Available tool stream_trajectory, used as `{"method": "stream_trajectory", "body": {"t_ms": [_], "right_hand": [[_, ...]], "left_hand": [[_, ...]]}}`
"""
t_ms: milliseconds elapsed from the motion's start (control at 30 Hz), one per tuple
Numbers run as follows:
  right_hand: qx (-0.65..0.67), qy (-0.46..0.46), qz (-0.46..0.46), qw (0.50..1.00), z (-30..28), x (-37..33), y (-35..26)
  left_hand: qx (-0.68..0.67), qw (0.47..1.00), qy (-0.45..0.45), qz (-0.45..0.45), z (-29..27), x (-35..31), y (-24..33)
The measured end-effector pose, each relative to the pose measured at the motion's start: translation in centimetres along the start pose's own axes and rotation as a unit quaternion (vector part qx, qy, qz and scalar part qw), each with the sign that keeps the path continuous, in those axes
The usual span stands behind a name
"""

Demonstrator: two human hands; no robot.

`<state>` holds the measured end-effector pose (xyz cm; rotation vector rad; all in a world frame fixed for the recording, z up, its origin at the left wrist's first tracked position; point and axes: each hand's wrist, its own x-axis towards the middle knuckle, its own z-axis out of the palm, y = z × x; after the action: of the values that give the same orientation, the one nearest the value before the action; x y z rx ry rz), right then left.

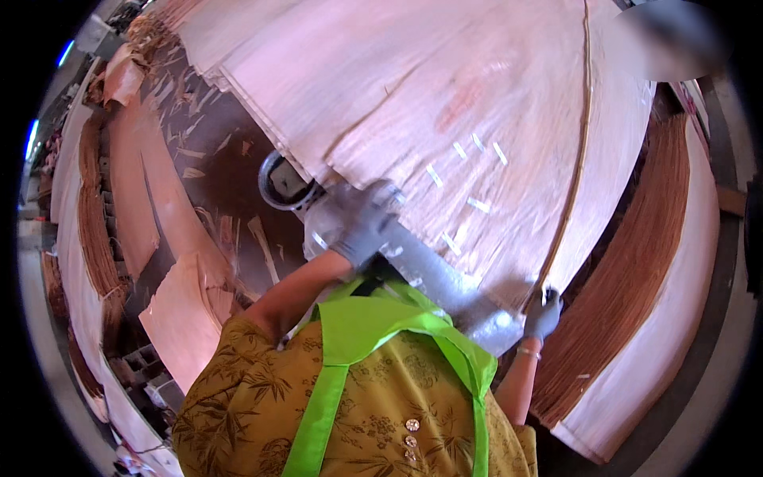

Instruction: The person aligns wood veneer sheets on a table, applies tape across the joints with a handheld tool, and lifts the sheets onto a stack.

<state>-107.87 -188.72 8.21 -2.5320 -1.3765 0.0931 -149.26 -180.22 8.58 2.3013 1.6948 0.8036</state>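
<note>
A wide pile of thin pale wood veneer sheets (493, 87) spreads out in front of me. Short light strips of tape lie on the top sheet. My left hand (367, 226), in a grey glove, is at the near left corner of the sheets; blur hides how its fingers are set. Beside it is a dark round ring-shaped thing (274, 187). A long thin wooden stick (584, 119) runs along the right part of the top sheet. My right hand (543, 319), also gloved, is closed around its near end. Grey metal (437, 266) shows between my hands.
Tall stacks of veneer stand on the right (628, 310) and on the left (95, 207). Loose veneer pieces (183, 310) and scraps lie left of me on a dark surface (230, 167). Another person (671, 40) is at the far right, blurred.
</note>
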Motion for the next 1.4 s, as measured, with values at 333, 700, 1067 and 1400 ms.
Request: {"method": "stream_trajectory", "body": {"t_ms": [333, 700, 1067, 1400], "right_hand": [[0.000, -0.012, -0.044, 0.999, 2.3, -1.2, 1.2], [0.473, -0.130, 0.142, 0.860, 3.2, -1.4, -2.0], [0.621, -0.138, 0.163, 0.754, 6.3, -9.9, -4.7], [0.528, -0.387, -0.014, 0.756, 6.1, -11.3, -4.1]], "left_hand": [[-0.049, 0.947, -0.013, -0.316, -0.3, 3.6, -14.0], [-0.281, 0.932, -0.019, -0.228, -6.6, 7.7, -7.9], [-0.347, 0.937, -0.004, 0.046, -8.6, 13.1, 11.3], [-0.102, 0.893, -0.325, 0.294, 10.6, 11.1, 34.6]]}}
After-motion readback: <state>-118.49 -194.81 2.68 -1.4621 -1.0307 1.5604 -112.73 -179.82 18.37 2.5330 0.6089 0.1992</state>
